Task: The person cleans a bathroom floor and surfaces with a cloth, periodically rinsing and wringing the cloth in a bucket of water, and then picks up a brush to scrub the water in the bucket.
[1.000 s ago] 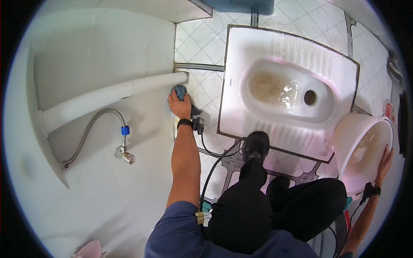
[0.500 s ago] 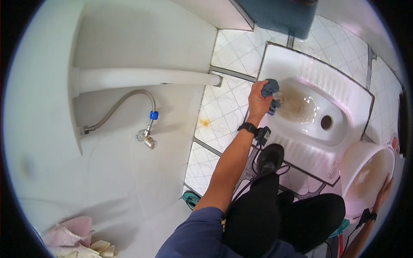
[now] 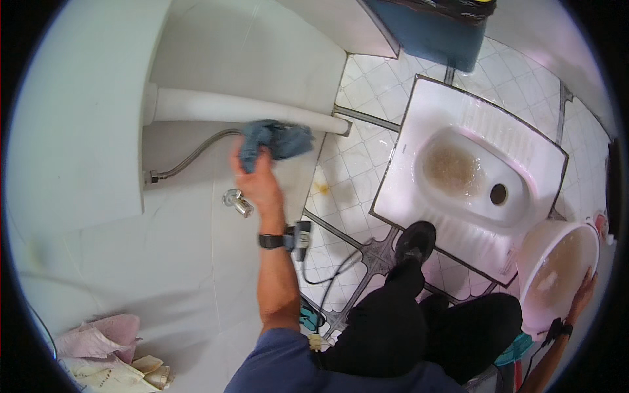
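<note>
My left hand (image 3: pixel 261 187) is closed on a wet, crumpled blue-grey cloth (image 3: pixel 278 139), raised in front of the wall under the white pipe (image 3: pixel 209 108). The cloth hides part of the flexible metal hose (image 3: pixel 200 157), and the small metal tap (image 3: pixel 239 204) shows just beside my wrist. At the far right, my right hand (image 3: pixel 582 295) grips the rim of a tilted pinkish-white bucket (image 3: pixel 529 268) with cloudy brownish water inside. Brownish water lies in the bowl of the white squat toilet (image 3: pixel 400 173), between my two hands.
A blue-grey bin (image 3: pixel 426 36) with a black liner stands behind the toilet. My black shoe (image 3: pixel 416 240) is at the toilet's near edge. Pink and cream cloths (image 3: pixel 108 347) lie at the lower left. A cable hangs from my left wrist.
My left hand has moved left with the cloth, from above the toilet's left edge to the wall by the pipe. My right hand stays on the bucket.
</note>
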Available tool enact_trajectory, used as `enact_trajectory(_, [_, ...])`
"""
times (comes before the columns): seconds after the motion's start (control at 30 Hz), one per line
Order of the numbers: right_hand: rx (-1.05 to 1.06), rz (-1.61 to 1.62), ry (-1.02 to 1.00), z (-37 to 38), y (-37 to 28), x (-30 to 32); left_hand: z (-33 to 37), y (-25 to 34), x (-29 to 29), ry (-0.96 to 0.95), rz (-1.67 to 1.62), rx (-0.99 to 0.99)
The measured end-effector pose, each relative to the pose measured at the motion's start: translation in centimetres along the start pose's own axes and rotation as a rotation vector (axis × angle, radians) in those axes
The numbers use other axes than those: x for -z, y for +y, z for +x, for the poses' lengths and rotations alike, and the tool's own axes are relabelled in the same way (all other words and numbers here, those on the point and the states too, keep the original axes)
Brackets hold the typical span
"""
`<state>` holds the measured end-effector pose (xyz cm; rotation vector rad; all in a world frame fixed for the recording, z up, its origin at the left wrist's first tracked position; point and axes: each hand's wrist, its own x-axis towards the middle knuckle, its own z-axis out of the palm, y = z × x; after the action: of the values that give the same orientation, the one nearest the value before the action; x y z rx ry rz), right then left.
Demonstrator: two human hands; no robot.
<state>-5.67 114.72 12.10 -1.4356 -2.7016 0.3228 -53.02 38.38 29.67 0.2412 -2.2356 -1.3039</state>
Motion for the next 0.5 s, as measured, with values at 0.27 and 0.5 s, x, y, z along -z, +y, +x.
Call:
enact_trajectory(0.27, [-0.061, 0.12, -0.047, -1.4, -0.4, 0.5, 5.8, 8.5, 0.7, -0.342, 1.129, -1.075])
enact_trajectory(0.5, [0.018, -0.076, 0.048, -1.4, 2.2, 0.1, 5.7, 0.9, -6.1, -0.962, 1.184, -1.108])
